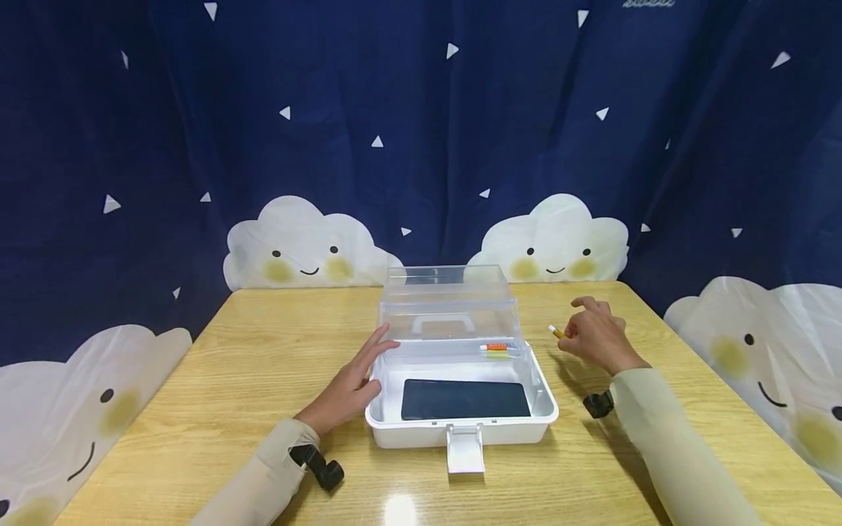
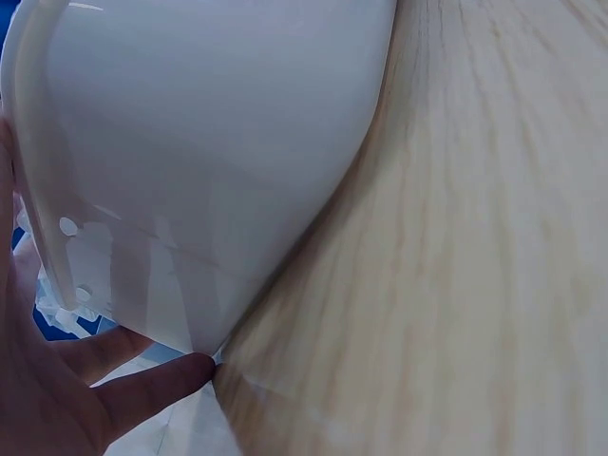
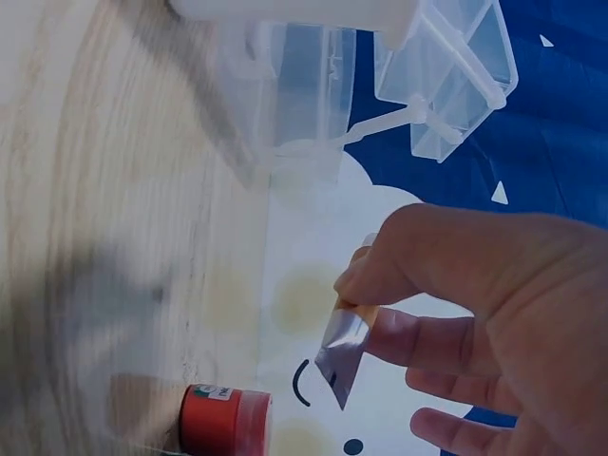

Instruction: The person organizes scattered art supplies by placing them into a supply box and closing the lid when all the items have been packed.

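Note:
A white plastic case (image 1: pixel 421 437) stands on the table with its transparent lid (image 1: pixel 447 292) raised. Inside lies a flat dark rectangle (image 1: pixel 464 399), with an orange tube (image 1: pixel 496 347) and a yellow-green tube (image 1: pixel 500 356) behind it. My left hand (image 1: pixel 349 394) touches the case's left side, fingers spread; the left wrist view shows that hand (image 2: pixel 57 389) at the case wall (image 2: pixel 209 142). To the right of the case, my right hand (image 1: pixel 597 336) pinches a small yellow paint tube (image 1: pixel 558 332) between thumb and finger. Its crimped silver end (image 3: pixel 342 356) points away from the palm in the right wrist view.
A red cylindrical container (image 3: pixel 223 420) appears on the table low in the right wrist view; the head view does not show it. The case's front latch (image 1: pixel 465 449) hangs down. A dark blue curtain (image 1: pixel 421 88) with white clouds surrounds the wooden table (image 1: pixel 283 343).

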The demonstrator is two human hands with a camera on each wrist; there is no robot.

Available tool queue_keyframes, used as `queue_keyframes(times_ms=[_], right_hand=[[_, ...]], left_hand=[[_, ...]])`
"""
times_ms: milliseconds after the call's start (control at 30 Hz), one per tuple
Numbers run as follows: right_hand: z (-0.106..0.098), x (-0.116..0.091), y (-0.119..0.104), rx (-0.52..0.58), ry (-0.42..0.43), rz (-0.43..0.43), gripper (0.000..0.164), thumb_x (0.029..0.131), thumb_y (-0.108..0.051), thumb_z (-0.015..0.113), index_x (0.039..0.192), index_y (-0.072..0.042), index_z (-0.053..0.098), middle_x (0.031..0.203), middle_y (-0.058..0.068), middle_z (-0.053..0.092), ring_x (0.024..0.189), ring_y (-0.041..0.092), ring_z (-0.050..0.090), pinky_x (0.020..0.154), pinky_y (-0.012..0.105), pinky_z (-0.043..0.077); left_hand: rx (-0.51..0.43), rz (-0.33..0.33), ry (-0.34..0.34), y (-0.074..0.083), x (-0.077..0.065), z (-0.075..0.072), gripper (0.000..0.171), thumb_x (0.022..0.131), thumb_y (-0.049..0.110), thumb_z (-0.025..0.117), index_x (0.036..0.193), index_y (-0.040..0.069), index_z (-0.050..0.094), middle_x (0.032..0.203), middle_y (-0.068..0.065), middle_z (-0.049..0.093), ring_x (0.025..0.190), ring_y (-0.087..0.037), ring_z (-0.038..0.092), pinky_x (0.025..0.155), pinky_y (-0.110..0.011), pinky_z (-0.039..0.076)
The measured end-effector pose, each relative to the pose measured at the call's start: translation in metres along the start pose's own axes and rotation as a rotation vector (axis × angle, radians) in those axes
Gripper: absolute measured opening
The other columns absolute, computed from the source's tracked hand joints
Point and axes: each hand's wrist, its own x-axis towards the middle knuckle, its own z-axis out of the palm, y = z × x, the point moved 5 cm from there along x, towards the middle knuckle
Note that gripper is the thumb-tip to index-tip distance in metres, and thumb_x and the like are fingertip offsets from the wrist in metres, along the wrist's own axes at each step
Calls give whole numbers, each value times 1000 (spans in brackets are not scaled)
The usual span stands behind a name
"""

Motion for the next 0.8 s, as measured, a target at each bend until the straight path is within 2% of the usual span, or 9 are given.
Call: queue_keyframes(times_ms=[167,267,433,633,800], right_hand=[[-3,4,-3,6,-2,-2,11,72,-15,72,63,-10,68,132,27,44,120,52,33,77,71,31],[-4,10,-8,6,0,5,10,72,-16,72,67,-8,71,133,27,43,120,52,33,78,72,31],[-9,20,-17,8,8,48,12,73,-17,73,72,-5,73,135,26,42,122,50,31,80,71,31],[-16,29,-24,44,38,55,13,74,-17,73,73,-4,73,135,26,43,122,49,32,80,71,31],[-18,33,-26,51,27,72,15,75,-19,73,76,-4,74,135,26,43,120,48,34,82,68,30]], left_hand=[[9,-2,-9,1,2,0,63,85,-12,46,143,11,42,161,-5,12,128,-29,39,53,-22,37],[16,2,-5,0,1,-1,63,84,-12,46,143,11,42,161,-8,13,131,-30,37,52,-21,36],[22,10,-4,1,2,-2,63,84,-13,46,142,10,42,161,-9,13,130,-30,38,51,-21,35],[25,11,2,0,2,-2,63,84,-12,46,142,11,42,161,-7,13,124,-28,42,51,-22,36],[17,4,5,-2,1,-1,63,84,-12,46,142,12,43,161,-6,13,121,-29,43,52,-22,37]])
